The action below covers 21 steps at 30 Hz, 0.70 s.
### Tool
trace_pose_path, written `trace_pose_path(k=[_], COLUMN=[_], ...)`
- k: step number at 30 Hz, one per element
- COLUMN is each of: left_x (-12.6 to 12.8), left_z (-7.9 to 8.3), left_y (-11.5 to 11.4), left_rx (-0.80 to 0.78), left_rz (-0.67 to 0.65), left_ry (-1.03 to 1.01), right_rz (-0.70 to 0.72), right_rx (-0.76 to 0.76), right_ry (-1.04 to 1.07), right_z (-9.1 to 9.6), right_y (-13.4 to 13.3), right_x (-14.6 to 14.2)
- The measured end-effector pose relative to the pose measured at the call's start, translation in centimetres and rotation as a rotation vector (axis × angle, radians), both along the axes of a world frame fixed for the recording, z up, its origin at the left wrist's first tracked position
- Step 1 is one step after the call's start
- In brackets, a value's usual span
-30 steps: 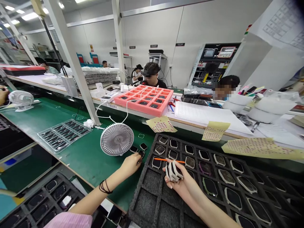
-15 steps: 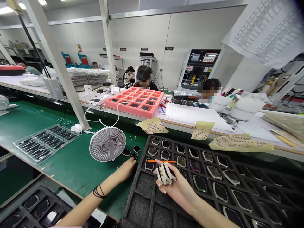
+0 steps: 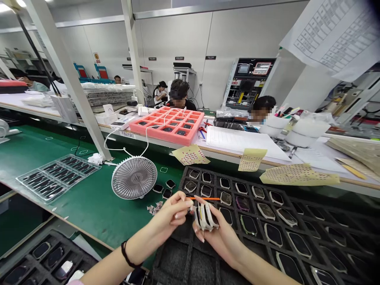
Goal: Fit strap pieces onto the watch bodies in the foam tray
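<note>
My right hand [image 3: 218, 233] is closed around a stack of pale watch cases [image 3: 205, 217], held on edge above the black foam tray [image 3: 175, 257]. An orange stick [image 3: 204, 198] lies across the top of that hand, its left end close to my left fingers. My left hand [image 3: 175, 211] is pinched at the left side of the stack; whatever sits between its fingertips is too small to make out. Left of the hands, several dark watch screens [image 3: 167, 193] rest on the green mat [image 3: 101, 209], with a small heap of pinkish-grey bits [image 3: 154, 208] nearby.
A white fan [image 3: 134, 178] stands left of the loose screens. Beyond it lies a clear plastic tray [image 3: 59, 176] of dark strips. Watches fill many foam slots at right. A pink foam tray [image 3: 169, 136] sits on the raised shelf, people behind it. Another foam tray [image 3: 44, 263] is lower left.
My left hand has come up and right from the loose screens to the stack in my right hand. The heap of small bits is now uncovered. My right hand has barely moved.
</note>
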<state>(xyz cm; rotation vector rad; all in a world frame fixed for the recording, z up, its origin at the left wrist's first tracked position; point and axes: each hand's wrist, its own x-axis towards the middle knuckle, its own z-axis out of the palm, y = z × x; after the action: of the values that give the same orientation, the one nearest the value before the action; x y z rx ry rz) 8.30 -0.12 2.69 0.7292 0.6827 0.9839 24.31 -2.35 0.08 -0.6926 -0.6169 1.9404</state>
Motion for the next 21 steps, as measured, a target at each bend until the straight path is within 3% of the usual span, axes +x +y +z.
trace_pose_path(k=[4, 11, 21], left_x=[1.9, 2.1, 2.4], left_z=[-0.6, -0.2, -0.7], left_y=[-0.4, -0.5, -0.6], left_rx=[-0.091, -0.110, -0.087], left_rz=[-0.034, -0.015, -0.011], left_ry=[-0.137, -0.201, -0.092], right_rz=[-0.074, -0.101, -0.116], right_rx=[0.070, 0.082, 0.098], right_ry=[-0.049, -0.062, -0.086], right_z=[0.5, 0.7, 0.0], right_y=[-0.6, -0.8, -0.8], right_x=[0.0, 0.1, 0.1])
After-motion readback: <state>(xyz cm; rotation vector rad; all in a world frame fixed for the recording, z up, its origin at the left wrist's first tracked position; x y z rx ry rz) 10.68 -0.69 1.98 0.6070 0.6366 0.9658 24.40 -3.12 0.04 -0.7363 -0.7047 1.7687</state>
